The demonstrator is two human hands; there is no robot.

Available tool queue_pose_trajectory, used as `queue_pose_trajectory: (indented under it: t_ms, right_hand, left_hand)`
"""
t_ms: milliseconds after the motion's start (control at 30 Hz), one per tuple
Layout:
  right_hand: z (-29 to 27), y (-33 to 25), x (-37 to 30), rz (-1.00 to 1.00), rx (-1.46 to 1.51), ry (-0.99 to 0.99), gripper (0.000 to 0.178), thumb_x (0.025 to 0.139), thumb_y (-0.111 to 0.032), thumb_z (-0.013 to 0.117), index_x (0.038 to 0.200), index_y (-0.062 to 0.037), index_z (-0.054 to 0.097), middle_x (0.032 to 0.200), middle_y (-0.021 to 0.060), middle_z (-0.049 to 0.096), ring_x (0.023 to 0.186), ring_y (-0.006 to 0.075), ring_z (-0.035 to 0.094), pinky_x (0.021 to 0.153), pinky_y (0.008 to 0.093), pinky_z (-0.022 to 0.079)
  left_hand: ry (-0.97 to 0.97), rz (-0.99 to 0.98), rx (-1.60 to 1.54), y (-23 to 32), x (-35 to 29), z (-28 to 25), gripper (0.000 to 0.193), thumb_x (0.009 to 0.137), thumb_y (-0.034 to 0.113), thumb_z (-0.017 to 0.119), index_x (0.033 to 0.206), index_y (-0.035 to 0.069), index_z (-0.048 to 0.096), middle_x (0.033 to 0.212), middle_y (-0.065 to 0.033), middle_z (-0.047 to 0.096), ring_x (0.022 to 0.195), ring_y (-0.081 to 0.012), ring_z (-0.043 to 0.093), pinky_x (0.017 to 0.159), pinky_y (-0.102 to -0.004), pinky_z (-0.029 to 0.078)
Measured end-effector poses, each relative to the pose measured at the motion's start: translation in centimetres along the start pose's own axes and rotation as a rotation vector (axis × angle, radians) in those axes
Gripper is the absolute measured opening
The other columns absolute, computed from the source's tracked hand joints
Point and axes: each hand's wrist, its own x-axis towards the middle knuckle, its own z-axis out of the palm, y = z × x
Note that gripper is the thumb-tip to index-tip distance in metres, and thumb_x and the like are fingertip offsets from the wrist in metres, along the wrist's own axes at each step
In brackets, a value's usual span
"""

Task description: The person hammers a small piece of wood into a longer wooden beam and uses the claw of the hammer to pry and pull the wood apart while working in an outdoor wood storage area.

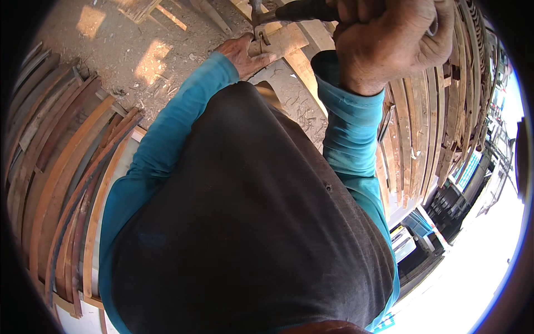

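My right hand is closed round the dark handle of a hammer, raised at the upper right. The hammer's metal head is at the top, close to my left hand. My left hand grips the end of a short, pale wooden board, its thumb along the near edge and its fingers at the far side. A small metal-looking piece shows on the board beside my fingers; I cannot tell whether it is part of the hammer.
Long wooden strips lean in a stack at the left. More wooden slats stand in rows at the right. Wood shavings litter the floor. Pale timber runs beneath the board. Bright daylight enters at the lower right.
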Motion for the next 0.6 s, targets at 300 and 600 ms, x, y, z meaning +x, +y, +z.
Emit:
queue_pose_trajectory:
  t_ms: [300, 600]
  right_hand:
    - [-8.4, -6.2, -11.6, 0.123, -0.289, 0.416, 0.029, 0.089, -0.017, 0.074, 0.068, -0.0052, 0.059, 0.054, -0.0012, 0.054, 0.047, 0.0041, 0.045, 0.042, 0.0219, 0.032]
    - [-16.6, -11.8, -17.2, 0.296, -0.243, 0.437, 0.031, 0.100, -0.014, 0.057, 0.072, -0.0031, 0.047, 0.056, 0.0070, 0.052, 0.048, 0.0096, 0.044, 0.044, 0.0251, 0.032]
  left_hand:
    - [-0.578, 0.306, -0.287, 5.7, 1.4, 17.1, 0.087, 0.081, 0.061, 0.070, 0.135, -0.003, 0.050, 0.128, -0.0232, 0.061, 0.116, -0.0362, 0.061, 0.101, -0.0435, 0.048]
    - [-0.929, 0.194, -0.259, 11.6, -4.0, 22.9, 0.093, 0.077, 0.057, 0.076, 0.141, -0.002, 0.045, 0.132, -0.0227, 0.060, 0.120, -0.0361, 0.059, 0.103, -0.0429, 0.047]
